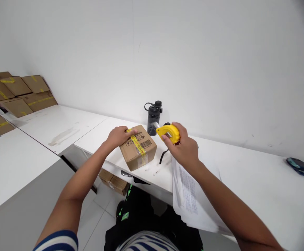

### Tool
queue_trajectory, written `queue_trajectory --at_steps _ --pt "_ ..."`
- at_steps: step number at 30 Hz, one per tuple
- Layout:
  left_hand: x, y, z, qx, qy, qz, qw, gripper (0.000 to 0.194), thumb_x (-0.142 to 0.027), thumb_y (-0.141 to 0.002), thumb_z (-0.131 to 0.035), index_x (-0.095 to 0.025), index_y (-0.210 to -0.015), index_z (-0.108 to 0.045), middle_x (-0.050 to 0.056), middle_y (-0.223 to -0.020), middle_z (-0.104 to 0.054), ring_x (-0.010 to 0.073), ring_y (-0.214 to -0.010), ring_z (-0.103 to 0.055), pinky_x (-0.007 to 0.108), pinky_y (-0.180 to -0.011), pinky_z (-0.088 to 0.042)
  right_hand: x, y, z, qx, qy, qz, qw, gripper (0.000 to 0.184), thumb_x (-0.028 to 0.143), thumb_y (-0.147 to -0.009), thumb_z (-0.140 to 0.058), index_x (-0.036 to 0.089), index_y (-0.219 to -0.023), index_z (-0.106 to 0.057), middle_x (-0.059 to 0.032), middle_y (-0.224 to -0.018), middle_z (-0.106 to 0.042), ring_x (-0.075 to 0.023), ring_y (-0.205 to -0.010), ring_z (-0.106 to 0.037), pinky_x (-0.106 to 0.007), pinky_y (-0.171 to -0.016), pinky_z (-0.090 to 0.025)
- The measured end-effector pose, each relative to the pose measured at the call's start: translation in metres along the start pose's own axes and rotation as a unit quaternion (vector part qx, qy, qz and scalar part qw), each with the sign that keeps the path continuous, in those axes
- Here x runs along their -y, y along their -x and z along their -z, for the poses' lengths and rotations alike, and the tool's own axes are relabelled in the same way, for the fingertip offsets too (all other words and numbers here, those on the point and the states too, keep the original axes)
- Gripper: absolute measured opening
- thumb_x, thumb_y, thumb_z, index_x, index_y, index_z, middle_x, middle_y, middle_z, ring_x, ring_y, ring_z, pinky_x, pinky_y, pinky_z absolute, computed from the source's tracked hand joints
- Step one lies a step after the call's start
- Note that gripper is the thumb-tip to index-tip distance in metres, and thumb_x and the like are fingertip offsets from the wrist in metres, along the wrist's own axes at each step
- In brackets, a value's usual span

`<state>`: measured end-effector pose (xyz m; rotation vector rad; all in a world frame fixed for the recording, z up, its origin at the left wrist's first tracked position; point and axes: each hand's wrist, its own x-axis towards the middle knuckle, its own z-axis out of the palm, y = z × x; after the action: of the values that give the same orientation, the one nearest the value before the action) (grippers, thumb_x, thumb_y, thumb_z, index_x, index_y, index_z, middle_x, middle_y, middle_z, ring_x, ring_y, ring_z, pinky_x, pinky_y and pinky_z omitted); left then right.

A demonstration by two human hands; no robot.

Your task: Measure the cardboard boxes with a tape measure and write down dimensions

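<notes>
A small cardboard box (131,153) with yellow tape, printed symbols and a barcode rests on the white table. My left hand (119,136) grips its far left corner, the thumb lying over the printed top. Just right of the box and above the table, my right hand (182,144) is closed around a yellow tape measure (169,133). A short pale piece, blurred, juts from its left end toward the bottle. A black strap (163,157) hangs below it.
Behind the box stands a dark water bottle (154,118). Handwritten papers (191,195) lie at the table's front edge. A dark teal device (298,165) sits far right. Several taped boxes (17,85) are stacked at the left; more boxes (114,182) are under the table (251,174).
</notes>
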<state>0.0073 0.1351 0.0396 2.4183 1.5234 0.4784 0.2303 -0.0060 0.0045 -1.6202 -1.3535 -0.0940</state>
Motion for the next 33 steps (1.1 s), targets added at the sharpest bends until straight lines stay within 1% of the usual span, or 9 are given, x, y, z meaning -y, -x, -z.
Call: queue_trajectory --at_steps 4,8,12,15,17,20,23,28,33 --pt "-0.032 0.060 -0.012 -0.068 -0.010 -0.023 0.997 0.056 -0.074 -0.073 -0.060 -0.020 -0.088 -0.066 0.008 -0.072 -0.066 0.0266 -0.071 -0.062 0.029 -0.059 -0.032 -0.002 0.001 0.002 -0.014 -0.135 -0.087 0.987 0.063 0.059 -0.081 -0.064 0.029 -0.133 -0.048 -0.0033 -0.085 -0.068 -0.0200 -0.062 -0.063 -0.035 -0.060 -0.052" --pt "-0.062 0.116 -0.044 -0.124 0.026 -0.138 0.982 0.051 -0.064 -0.078 -0.065 -0.021 -0.103 -0.068 0.015 -0.104 -0.072 0.0346 -0.099 -0.065 0.037 -0.075 -0.046 -0.001 0.009 0.000 0.001 -0.273 -0.132 0.953 0.077 0.057 -0.079 -0.069 0.027 -0.142 -0.036 -0.0086 -0.106 -0.066 -0.0228 -0.082 -0.067 -0.037 -0.070 -0.058" --pt "-0.082 0.123 -0.081 -0.162 0.037 -0.141 0.976 0.044 -0.054 -0.083 -0.065 -0.021 -0.113 -0.066 0.016 -0.123 -0.068 0.0371 -0.115 -0.061 0.050 -0.097 -0.046 -0.005 0.013 -0.002 0.021 -0.318 -0.132 0.939 0.073 0.055 -0.077 -0.071 0.026 -0.137 -0.042 -0.0099 -0.123 -0.061 -0.0253 -0.102 -0.065 -0.040 -0.083 -0.059" --pt "-0.095 0.113 -0.106 -0.184 0.085 -0.122 0.972 0.030 -0.030 -0.091 -0.055 -0.022 -0.119 -0.063 0.014 -0.134 -0.063 0.0374 -0.134 -0.048 0.060 -0.114 -0.030 -0.011 0.015 -0.005 0.006 -0.311 -0.107 0.944 0.068 0.054 -0.076 -0.073 0.027 -0.133 -0.047 -0.0092 -0.128 -0.059 -0.0258 -0.111 -0.062 -0.041 -0.091 -0.055" --pt "-0.102 0.111 -0.113 -0.186 0.133 -0.121 0.966 0.034 -0.020 -0.092 -0.047 -0.023 -0.124 -0.060 0.014 -0.145 -0.053 0.0370 -0.145 -0.034 0.065 -0.118 -0.019 -0.017 0.017 -0.005 -0.011 -0.287 -0.095 0.953 0.068 0.053 -0.077 -0.073 0.027 -0.134 -0.047 -0.0094 -0.131 -0.058 -0.0257 -0.112 -0.061 -0.040 -0.091 -0.055" --pt "-0.104 0.114 -0.104 -0.190 0.247 -0.147 0.939 0.042 -0.028 -0.092 -0.049 -0.023 -0.133 -0.049 0.016 -0.154 -0.041 0.0344 -0.148 -0.027 0.062 -0.119 -0.021 -0.024 0.021 0.000 -0.013 -0.244 -0.061 0.968 0.066 0.051 -0.080 -0.071 0.028 -0.136 -0.044 -0.0098 -0.135 -0.055 -0.0253 -0.114 -0.060 -0.040 -0.090 -0.055" --pt "-0.096 0.110 -0.076 -0.157 0.364 -0.119 0.910 0.044 -0.039 -0.095 -0.049 -0.021 -0.134 -0.046 0.015 -0.138 -0.056 0.0282 -0.132 -0.050 0.048 -0.111 -0.039 -0.029 0.026 0.012 -0.027 -0.198 0.005 0.980 0.062 0.049 -0.083 -0.070 0.029 -0.135 -0.044 -0.0096 -0.135 -0.054 -0.0261 -0.117 -0.058 -0.043 -0.094 -0.053" --pt "-0.084 0.084 -0.024 0.014 0.412 -0.108 0.905 0.045 -0.058 -0.093 -0.044 -0.018 -0.097 -0.063 0.006 -0.096 -0.069 0.0196 -0.089 -0.064 0.034 -0.085 -0.050 -0.020 0.029 0.040 -0.019 -0.063 0.163 0.984 0.062 0.049 -0.084 -0.069 0.028 -0.136 -0.043 -0.0120 -0.128 -0.057 -0.0298 -0.113 -0.061 -0.045 -0.089 -0.056" --pt "-0.086 0.073 0.005 0.148 0.387 -0.152 0.897 0.045 -0.062 -0.084 -0.058 -0.018 -0.076 -0.057 -0.001 -0.066 -0.055 0.0115 -0.060 -0.049 0.024 -0.055 -0.037 0.001 0.028 0.056 0.068 -0.072 0.279 0.955 0.056 0.038 -0.091 -0.062 0.032 -0.139 -0.034 -0.0078 -0.114 -0.062 -0.0232 -0.094 -0.067 -0.037 -0.073 -0.059"
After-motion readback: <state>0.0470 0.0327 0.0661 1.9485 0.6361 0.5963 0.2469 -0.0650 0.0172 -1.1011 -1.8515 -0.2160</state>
